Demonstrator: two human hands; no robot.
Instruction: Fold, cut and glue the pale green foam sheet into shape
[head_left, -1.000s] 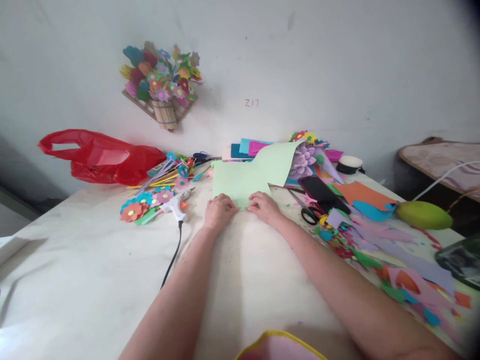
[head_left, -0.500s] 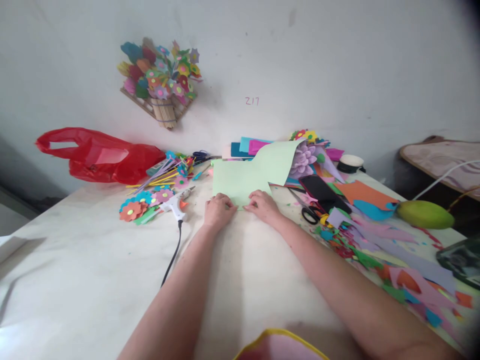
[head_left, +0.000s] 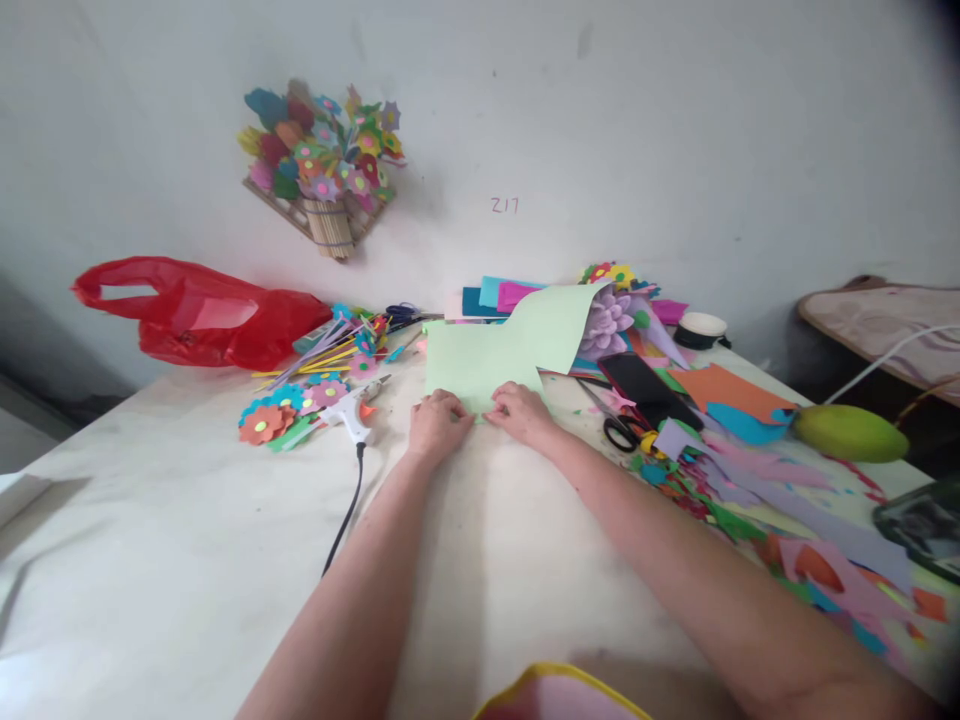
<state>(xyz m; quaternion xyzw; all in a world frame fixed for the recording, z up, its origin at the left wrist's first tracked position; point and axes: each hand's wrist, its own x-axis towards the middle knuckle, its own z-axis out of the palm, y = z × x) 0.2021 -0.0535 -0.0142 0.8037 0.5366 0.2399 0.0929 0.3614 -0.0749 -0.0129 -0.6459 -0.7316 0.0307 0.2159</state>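
Two-handed hold: left hand [head_left: 441, 428] and right hand [head_left: 520, 412] pinch the near edge of a green sheet [head_left: 480, 355] on the table [head_left: 187, 530]. Curled at far right, it looks light, bendable, easily creased; best held by edges.

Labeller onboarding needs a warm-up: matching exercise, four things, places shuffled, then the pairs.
1. Pale green sheet
2. Glue gun
3. Phone
4. Red plastic bag

A. Back left, near the wall
B. Beside the scissors
C. Near edge touched by left hand and right hand
D. Just left of the left hand

Pairs: 1-C, 2-D, 3-B, 4-A
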